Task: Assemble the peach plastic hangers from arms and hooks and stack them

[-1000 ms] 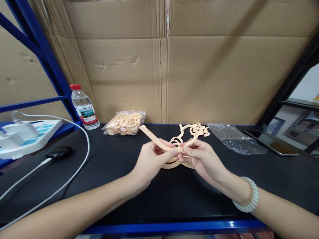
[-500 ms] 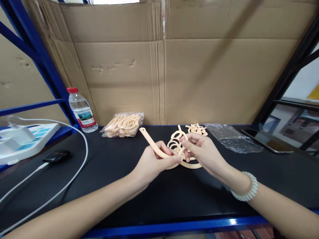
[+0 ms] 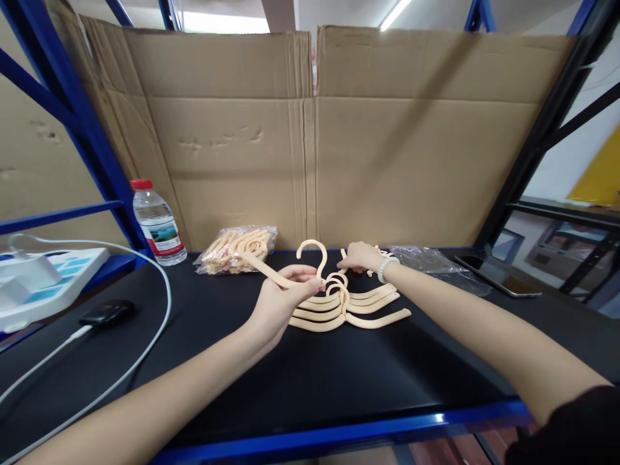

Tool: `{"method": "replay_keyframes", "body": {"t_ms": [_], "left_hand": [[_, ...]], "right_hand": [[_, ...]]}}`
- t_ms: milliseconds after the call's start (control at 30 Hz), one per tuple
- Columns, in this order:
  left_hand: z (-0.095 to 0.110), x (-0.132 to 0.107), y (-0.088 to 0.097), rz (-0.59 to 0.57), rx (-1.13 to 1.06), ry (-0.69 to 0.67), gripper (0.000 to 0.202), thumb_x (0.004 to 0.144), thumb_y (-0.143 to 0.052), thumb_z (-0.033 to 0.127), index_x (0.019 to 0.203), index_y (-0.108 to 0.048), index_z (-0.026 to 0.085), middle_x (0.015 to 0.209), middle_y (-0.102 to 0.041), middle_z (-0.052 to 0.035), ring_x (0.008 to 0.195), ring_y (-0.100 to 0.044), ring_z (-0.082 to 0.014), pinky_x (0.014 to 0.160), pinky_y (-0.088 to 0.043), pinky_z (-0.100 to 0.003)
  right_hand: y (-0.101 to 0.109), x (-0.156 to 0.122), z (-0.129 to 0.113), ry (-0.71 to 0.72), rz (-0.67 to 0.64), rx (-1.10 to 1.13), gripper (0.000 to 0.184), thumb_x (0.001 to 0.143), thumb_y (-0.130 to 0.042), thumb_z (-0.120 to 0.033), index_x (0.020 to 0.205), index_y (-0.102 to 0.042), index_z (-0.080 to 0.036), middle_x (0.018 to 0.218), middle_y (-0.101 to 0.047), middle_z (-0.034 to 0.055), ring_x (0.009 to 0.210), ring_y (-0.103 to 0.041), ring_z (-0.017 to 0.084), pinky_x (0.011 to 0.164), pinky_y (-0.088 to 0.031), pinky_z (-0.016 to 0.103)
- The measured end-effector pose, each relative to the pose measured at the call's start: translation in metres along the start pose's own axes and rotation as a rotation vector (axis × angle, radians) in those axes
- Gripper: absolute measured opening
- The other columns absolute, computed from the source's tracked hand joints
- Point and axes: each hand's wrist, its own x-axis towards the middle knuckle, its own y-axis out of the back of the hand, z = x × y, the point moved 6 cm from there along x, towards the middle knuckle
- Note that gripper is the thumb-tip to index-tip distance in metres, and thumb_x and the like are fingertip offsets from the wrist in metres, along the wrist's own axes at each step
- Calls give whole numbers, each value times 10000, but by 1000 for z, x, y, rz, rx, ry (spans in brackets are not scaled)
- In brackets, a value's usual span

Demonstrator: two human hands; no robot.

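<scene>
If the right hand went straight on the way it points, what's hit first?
Beyond the thin pale piece right by it, the right hand would likely meet the hook above the left hand. Depth is unclear; it may pass behind.

Cannot count small cream plastic pieces [image 3: 383, 251] behind curved cream plastic hangers [image 3: 317, 327]; partly covered by bare right hand [image 3: 361, 256].

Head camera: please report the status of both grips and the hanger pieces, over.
Left grip: holding a beige hanger arm with hook. Right grip: at the small pieces, partly hiding them; closure unclear. Hanger stack: on the black table.
</scene>
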Motion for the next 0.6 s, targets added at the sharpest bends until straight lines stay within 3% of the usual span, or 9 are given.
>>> {"method": "replay_keyframes", "body": {"t_ms": [100, 200, 300, 467, 600], "left_hand": [[2, 1, 3, 7, -6, -14, 297, 629, -854, 222, 859, -697, 120, 763, -747, -51, 773, -700, -146, 752, -523, -226], [1, 2, 6, 7, -7, -11, 283, 633, -853, 227, 856, -712, 124, 761, -748, -51, 777, -699, -145, 760, -523, -227], [-3, 2, 7, 1, -11, 3, 296, 638, -853, 239, 881, -726, 127, 784, -751, -55, 802, -698, -151, 779, -527, -235], [-9, 0, 4, -5, -7, 53, 331, 633, -863, 243, 915, -740, 122, 819, -762, -73, 806, -704, -159, 773, -538, -235], [-10, -5, -4, -37, -68, 87, 304, 605, -878, 231, 859, -751, 122, 800, -766, -72, 789, -713, -164, 792, -549, -245]], "right_hand": [[-7, 15, -3, -83, -125, 35, 236, 926, -616, -339, 973, -643, -110, 920, -670, 48, 775, -650, 150, 712, -550, 321], [0, 20, 2, -129, -165, 133, 248, 933, -610, -315, 1071, -618, -109, 1010, -649, 71, 824, -647, 162, 712, -560, 321], [16, 16, 14, -133, -157, 265, 207, 935, -608, -308, 1000, -629, -112, 909, -656, 40, 712, -633, 125, 627, -547, 272], [33, -9, 26, -3, -151, 623, 227, 810, -734, -235, 662, -619, -106, 575, -623, 25, 450, -517, 57, 432, -442, 156], [20, -55, 21, 176, -195, 937, 134, 814, -727, -232, 813, -656, -119, 708, -678, 31, 528, -570, 48, 547, -514, 141]]}}
